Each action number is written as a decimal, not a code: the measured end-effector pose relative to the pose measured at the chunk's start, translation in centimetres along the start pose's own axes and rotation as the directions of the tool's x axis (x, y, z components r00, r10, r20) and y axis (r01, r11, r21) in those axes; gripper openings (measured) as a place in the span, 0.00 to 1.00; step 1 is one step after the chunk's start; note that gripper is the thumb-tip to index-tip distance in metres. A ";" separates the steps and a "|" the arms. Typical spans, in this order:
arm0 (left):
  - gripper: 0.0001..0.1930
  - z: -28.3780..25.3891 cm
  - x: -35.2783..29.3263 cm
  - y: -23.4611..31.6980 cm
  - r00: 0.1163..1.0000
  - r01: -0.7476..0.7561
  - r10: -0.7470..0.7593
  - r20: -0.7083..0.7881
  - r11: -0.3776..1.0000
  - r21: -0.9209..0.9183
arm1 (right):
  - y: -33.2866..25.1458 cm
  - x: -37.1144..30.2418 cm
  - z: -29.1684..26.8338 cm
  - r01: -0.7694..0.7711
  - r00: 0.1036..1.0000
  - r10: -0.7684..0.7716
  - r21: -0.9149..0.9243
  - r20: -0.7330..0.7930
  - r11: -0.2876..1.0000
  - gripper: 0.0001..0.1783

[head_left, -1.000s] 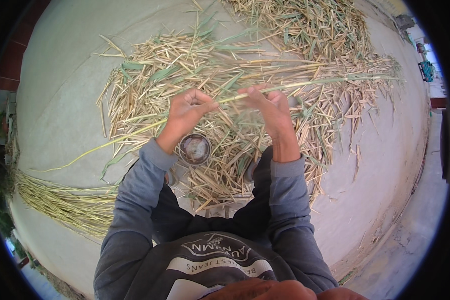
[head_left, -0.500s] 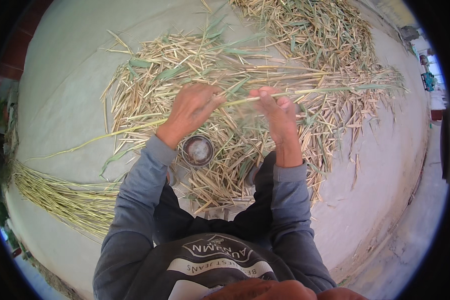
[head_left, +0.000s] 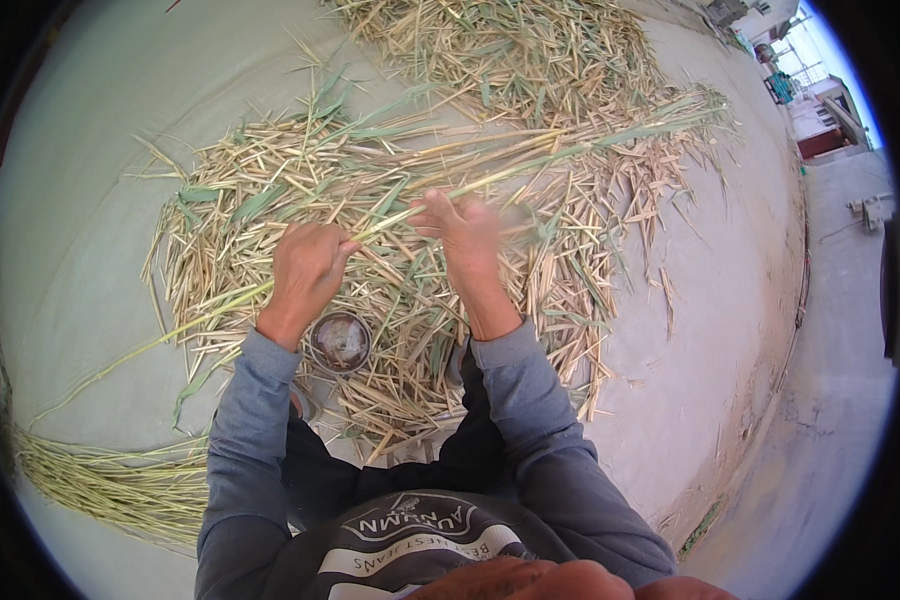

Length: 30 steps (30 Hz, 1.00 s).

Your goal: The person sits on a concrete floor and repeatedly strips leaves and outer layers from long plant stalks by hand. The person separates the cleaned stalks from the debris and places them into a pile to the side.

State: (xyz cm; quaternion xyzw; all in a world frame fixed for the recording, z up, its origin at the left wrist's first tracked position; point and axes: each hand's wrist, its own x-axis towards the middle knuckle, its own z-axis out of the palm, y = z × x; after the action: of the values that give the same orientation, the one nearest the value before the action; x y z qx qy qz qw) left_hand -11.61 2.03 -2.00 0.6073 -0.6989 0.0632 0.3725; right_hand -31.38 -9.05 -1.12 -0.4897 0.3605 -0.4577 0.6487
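A long thin green-yellow plant stalk runs slantwise from the lower left to the upper right, its far end leafy. My left hand is closed around it, and the thin tail of the stalk trails out on the left. Farther along, the fingertips of my right hand pinch the same stalk; part of this hand is smeared by motion. Beneath both hands spreads a heap of pale, dry leaf sheaths and straw. Beside my left wrist stands a small round bowl with a dark rim.
A bundle of thin bare stalks lies on the concrete floor at the lower left. Another straw pile is at the back, with several longer stalks in front of it. Walls and buildings stand at the far right.
The whole view has turned, so the heap and bowl sit farther left and lower. Both hands still hold the stalk, which slopes more steeply. My right hand has shifted slightly left.
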 end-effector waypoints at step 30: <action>0.10 -3.1 -1.2 -2.1 0.846 0.510 -0.303 0.439 0.701 -0.499 | -3.0 1.6 -6.3 -0.035 0.992 0.001 0.276 0.125 0.961 0.20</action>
State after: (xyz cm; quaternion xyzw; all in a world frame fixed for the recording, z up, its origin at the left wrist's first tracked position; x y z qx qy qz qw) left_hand -8.33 4.10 -1.26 0.6006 -0.5794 -0.3459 0.4289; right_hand -37.39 -12.75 0.11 -0.4181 0.2562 -0.4665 0.7362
